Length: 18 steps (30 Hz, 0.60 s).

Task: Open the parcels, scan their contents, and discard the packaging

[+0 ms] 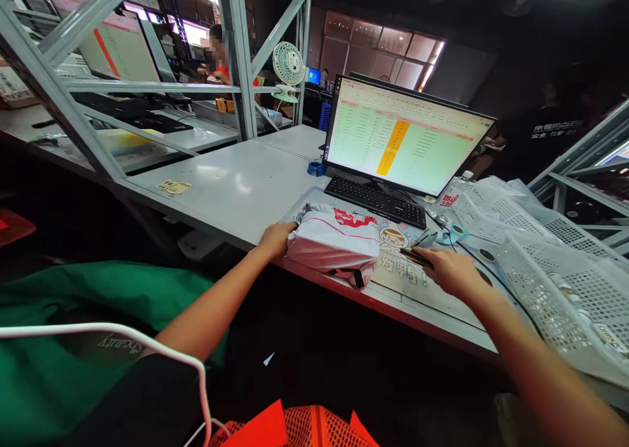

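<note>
A white plastic-wrapped parcel (334,237) with red print lies at the desk's front edge. My left hand (276,239) is closed on its left end; the fingertips are partly hidden behind the wrapping. To the right of the parcel, my right hand (449,270) is closed around a slim dark tool with a yellowish shine (417,257), whose exact kind I cannot make out. The tool points left towards the parcel, apart from it. Under that hand lies a mat (403,273) printed with a cartoon face and characters.
Behind the parcel stand a black keyboard (373,200) and a monitor (407,139) showing a table. White perforated baskets (540,296) crowd the right side, near a blue-green tape roll (455,233) and a cable. A metal frame (240,54) and small fan (288,63) stand left. Other people are farther back.
</note>
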### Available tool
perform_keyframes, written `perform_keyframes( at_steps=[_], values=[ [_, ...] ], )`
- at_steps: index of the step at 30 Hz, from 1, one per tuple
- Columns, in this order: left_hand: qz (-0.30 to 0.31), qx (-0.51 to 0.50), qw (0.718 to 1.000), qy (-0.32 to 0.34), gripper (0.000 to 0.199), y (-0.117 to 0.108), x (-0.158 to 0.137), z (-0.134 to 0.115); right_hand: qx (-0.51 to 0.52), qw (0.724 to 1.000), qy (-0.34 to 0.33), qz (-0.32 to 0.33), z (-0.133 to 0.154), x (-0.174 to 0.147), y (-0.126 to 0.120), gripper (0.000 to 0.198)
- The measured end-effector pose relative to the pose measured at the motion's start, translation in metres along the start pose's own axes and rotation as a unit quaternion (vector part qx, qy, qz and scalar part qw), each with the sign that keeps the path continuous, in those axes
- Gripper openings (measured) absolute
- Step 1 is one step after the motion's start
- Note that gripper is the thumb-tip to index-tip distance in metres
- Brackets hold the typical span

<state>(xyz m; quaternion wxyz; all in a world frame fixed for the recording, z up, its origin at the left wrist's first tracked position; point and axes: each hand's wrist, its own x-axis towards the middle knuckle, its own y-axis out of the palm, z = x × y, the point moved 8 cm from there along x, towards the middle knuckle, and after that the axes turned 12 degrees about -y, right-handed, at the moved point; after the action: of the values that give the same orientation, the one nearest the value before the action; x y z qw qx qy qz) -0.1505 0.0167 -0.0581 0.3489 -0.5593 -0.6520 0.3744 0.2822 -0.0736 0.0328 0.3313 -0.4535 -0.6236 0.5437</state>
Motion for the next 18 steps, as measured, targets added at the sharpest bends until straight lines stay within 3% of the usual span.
perform_keyframes(
  at_steps=[4,6,8,10,12,15,18],
  values=[
    [-0.074,-0.032,0.997,0.011,0.039,-0.043,-0.002,-0.019,0.089,0.994,0.051,-0.049,-0.011,0.003,0.049,0.058],
    [-0.089,-0.084,0.987,0.106,0.044,-0.061,-0.008,-0.052,0.118,0.988,0.071,-0.073,-0.007,0.011,0.06,0.053],
    [-0.03,-0.104,0.961,0.255,0.041,-0.06,-0.022,-0.098,0.129,0.984,0.085,-0.084,-0.003,0.024,0.06,0.045],
    [0.061,-0.056,0.932,0.352,0.037,-0.043,-0.035,-0.133,0.131,0.982,0.087,-0.106,0.003,0.042,0.045,0.041],
    [0.107,0.01,0.921,0.374,0.031,-0.026,-0.039,-0.15,0.138,0.976,0.08,-0.149,0.014,0.065,0.019,0.044],
    [0.1,0.049,0.913,0.392,0.023,-0.018,-0.041,-0.158,0.2,0.956,0.007,-0.216,0.054,0.104,-0.023,0.047],
    [0.083,0.035,0.901,0.425,0.023,-0.02,-0.045,-0.158,0.254,0.938,-0.132,-0.197,0.113,0.138,-0.045,0.044]
  ],
)
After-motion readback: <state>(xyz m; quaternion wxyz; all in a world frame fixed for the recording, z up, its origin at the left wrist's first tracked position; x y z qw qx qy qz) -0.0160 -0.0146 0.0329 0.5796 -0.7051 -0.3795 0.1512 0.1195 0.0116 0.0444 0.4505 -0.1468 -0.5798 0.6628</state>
